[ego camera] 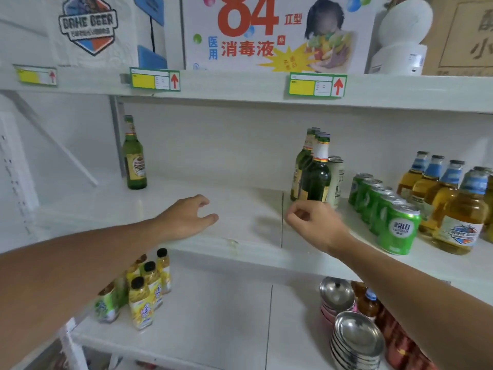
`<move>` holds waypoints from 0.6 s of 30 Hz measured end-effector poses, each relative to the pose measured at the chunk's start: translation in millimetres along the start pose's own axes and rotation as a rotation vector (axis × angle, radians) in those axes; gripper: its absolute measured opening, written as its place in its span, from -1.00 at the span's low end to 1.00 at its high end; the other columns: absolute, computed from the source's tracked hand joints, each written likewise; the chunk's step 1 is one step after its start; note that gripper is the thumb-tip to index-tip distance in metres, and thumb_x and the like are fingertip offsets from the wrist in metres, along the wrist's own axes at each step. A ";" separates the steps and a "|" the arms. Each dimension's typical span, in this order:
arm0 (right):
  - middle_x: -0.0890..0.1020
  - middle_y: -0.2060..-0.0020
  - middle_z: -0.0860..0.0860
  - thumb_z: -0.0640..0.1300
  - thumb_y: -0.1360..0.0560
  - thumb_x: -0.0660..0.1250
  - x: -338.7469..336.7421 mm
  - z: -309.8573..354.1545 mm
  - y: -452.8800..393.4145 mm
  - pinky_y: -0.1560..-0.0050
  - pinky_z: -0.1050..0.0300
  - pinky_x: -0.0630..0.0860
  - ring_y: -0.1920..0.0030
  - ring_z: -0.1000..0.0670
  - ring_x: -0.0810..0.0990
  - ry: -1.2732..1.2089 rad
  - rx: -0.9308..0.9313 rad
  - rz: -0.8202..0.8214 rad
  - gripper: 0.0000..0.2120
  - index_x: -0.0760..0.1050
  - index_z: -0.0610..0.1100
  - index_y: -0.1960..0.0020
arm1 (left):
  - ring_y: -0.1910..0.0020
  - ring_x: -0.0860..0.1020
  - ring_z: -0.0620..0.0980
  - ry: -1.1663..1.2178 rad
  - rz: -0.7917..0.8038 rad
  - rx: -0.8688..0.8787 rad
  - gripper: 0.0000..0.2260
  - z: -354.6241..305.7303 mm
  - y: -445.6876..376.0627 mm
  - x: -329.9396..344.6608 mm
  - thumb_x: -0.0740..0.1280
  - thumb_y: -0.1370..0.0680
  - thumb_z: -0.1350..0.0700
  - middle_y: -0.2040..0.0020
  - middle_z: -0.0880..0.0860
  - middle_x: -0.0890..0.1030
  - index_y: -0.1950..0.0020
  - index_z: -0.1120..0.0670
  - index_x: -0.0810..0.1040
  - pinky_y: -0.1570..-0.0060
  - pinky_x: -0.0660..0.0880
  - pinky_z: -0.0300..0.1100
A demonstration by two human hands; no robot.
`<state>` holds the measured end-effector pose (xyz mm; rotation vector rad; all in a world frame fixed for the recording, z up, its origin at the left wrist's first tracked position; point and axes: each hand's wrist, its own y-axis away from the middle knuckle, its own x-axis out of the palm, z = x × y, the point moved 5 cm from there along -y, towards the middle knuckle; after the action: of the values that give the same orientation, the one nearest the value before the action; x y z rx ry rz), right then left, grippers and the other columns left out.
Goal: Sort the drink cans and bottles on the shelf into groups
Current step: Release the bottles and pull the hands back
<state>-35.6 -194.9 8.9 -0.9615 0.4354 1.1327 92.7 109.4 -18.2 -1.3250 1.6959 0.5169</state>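
Your left hand spreads relaxed over the white metal shelf; your right hand curls empty before dark green glass bottles, green drink cans beside them.

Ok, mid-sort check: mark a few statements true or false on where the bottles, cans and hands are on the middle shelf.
1. A lone green bottle stands upright at the left end of the shelf. True.
2. The left hand grips a bottle. False: it holds nothing, its fingers relaxed over bare shelf.
3. The green cans stand in a row between the green bottle cluster and the amber bottles. True.
4. The right hand holds a can. False: its fingers are curled on nothing, just in front of the cluster.
5. The amber bottles lie on their sides. False: they stand upright.
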 end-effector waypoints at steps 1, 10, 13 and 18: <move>0.71 0.19 0.15 0.10 -0.57 0.35 11.1 16.5 -4.0 0.06 0.02 0.65 0.13 0.09 0.66 -0.002 -0.026 0.034 -0.85 0.68 0.11 0.07 | -0.44 0.56 -0.02 -0.001 -0.008 -0.017 -0.38 12.6 9.0 -12.8 0.35 -0.62 -0.32 -0.56 -0.08 0.46 -0.59 -0.05 0.40 -0.35 0.52 -0.09; 0.58 -0.35 0.11 0.35 -0.54 0.30 139.5 140.2 -42.9 -0.26 0.00 0.53 -0.25 0.01 0.59 0.189 -0.156 0.267 -0.45 0.46 0.18 -0.47 | -0.48 0.50 0.05 -0.149 -0.051 -0.194 -0.30 142.4 85.2 -105.8 0.28 -0.56 -0.42 -0.58 0.00 0.48 -0.62 -0.09 0.38 -0.44 0.47 0.07; 0.55 -0.42 0.08 0.36 -0.56 0.29 171.4 174.8 -61.0 -0.32 -0.02 0.51 -0.32 -0.01 0.58 0.208 -0.195 0.295 -0.44 0.45 0.17 -0.49 | -0.51 0.47 0.06 -0.188 -0.064 -0.230 -0.31 171.8 104.1 -137.5 0.26 -0.58 -0.41 -0.59 0.00 0.46 -0.62 -0.09 0.38 -0.46 0.45 0.07; 0.55 -0.43 0.04 0.35 -0.57 0.30 217.0 212.1 -92.0 -0.33 -0.04 0.52 -0.35 -0.05 0.57 0.202 -0.234 0.348 -0.44 0.45 0.14 -0.50 | -0.51 0.47 0.06 -0.223 -0.087 -0.274 -0.34 203.8 114.6 -169.7 0.25 -0.62 -0.38 -0.60 0.00 0.45 -0.64 -0.09 0.36 -0.46 0.44 0.06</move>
<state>99.5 92.0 5.9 -1.2437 0.6620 1.4282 71.1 397.1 -2.7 -1.4679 1.4142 0.8367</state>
